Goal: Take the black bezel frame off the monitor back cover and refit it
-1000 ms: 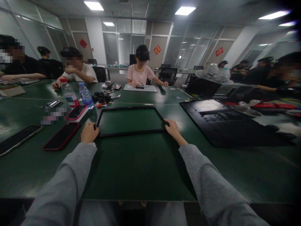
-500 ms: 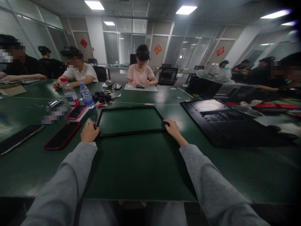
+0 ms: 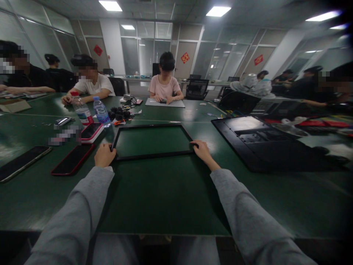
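Note:
A thin black rectangular frame (image 3: 154, 156), like a screen bezel, is in front of me over the green tabletop (image 3: 165, 198). The tabletop shows through its hollow middle. My left hand (image 3: 105, 155) is closed on the frame's left side near the front corner. At the opposite side, my right hand (image 3: 202, 151) grips the right edge near its front corner, thumb on top. The fingers beneath the frame are hidden. Whether the frame rests on the table or is held slightly above it, I cannot tell.
To the right lies a large black panel (image 3: 248, 147). Phones, including a red-edged phone (image 3: 73, 160), and two bottles, one a blue-capped bottle (image 3: 101, 112), stand left. Beyond them is a tangle of black cables (image 3: 121, 113). A person in pink (image 3: 164, 86) sits across the table.

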Motion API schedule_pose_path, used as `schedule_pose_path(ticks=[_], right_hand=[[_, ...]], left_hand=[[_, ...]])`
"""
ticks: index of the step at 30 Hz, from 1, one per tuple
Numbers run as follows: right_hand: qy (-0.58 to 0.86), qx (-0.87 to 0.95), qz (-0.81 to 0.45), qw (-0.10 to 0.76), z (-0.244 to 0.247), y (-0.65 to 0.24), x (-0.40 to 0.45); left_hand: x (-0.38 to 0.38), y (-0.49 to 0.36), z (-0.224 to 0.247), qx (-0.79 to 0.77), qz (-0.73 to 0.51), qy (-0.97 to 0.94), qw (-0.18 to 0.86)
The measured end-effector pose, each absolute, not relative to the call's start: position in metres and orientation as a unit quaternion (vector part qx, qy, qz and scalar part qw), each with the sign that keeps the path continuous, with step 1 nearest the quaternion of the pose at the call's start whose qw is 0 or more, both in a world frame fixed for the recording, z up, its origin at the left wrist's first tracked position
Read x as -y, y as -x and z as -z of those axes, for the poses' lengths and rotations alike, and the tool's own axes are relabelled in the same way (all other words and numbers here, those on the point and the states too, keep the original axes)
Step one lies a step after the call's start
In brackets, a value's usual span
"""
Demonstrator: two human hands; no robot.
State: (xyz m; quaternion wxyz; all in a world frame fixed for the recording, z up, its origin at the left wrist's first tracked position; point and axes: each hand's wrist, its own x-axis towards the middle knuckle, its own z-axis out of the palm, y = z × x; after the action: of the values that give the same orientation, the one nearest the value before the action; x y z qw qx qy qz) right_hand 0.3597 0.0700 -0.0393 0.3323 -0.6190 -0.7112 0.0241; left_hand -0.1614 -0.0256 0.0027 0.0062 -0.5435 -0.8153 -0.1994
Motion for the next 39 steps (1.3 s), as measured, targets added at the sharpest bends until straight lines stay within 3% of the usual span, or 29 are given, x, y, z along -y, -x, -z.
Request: schedule_pose_path(ticks=[39], right_hand=[[0.642,0.686,-0.034,0.341,0.031,-0.354,-0.065]], left_hand=[[0.019,0.167,0.003,0.792,0.194,0.575,0.060]])
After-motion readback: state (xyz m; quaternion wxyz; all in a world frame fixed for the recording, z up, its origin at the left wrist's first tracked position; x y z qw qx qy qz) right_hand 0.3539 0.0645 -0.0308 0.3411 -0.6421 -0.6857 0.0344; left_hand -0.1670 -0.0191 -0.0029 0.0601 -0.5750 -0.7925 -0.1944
